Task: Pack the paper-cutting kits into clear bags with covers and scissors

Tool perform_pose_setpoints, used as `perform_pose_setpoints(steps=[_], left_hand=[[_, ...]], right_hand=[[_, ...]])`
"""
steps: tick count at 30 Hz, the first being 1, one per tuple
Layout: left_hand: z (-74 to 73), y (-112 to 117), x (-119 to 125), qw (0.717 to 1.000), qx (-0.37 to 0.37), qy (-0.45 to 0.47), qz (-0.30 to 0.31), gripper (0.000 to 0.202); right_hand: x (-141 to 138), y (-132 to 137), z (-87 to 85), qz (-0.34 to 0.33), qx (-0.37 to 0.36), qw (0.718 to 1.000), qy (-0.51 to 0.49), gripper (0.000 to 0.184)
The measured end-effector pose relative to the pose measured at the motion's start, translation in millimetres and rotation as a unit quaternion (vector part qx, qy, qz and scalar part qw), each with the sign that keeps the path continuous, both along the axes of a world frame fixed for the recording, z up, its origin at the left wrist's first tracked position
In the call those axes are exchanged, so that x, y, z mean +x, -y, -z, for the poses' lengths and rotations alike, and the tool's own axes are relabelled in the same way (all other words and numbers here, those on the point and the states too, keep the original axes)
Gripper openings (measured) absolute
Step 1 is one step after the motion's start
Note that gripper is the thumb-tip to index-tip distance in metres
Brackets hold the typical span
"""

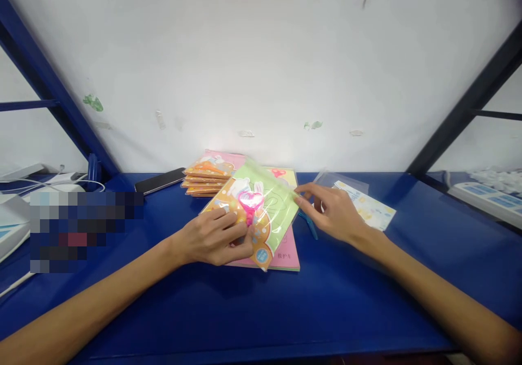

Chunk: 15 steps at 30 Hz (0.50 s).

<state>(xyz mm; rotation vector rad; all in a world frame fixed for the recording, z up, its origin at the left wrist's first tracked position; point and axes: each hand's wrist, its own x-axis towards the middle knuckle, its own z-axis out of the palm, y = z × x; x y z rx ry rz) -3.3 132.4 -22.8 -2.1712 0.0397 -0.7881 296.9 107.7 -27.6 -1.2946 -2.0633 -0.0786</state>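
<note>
Premises appear to be a small packing workroom: a blue worktop (pixel 326 305) set in a steel rack, with blue uprights (pixel 49 76) at upper left, a scuffed white wall (pixel 261 66) behind, and stacked booklets in plastic sleeves (pixel 207 175) at centre.

Scuffed white wall (pixel 261 66), blue workbench (pixel 346 305)

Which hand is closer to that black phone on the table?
Left. The left hand sits below and right of the phone; the right hand is much farther right, past the wrapped packet.
</note>
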Motion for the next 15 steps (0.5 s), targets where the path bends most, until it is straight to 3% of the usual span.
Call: perform_pose_setpoints(steps=[5, 9, 12, 15], left_hand=[[-2.6, -3, -3, 1.000, 0.002, -0.009, 0.004, 0.016], [-2.0, -4, -5, 1.000, 0.002, -0.006, 0.005, 0.014], [-1.4, -3, -5, 1.000, -0.003, -0.007, 0.016, 0.010], [-2.2, -2, -4, 1.000, -0.006, -0.010, 0.019, 0.008]], right_hand=[[-1, 0, -1.8, 0.031, 0.031, 0.998, -0.055, 0.023], [-1, 0, -7.0, -0.014, 0.018, 0.997, -0.077, 0.020], [-2, 1, -9.8, -0.035, -0.019, 0.996, -0.079, 0.025], [-2, 0, -12.4, -0.062, -0.106, 0.983, -0.134, 0.022]])
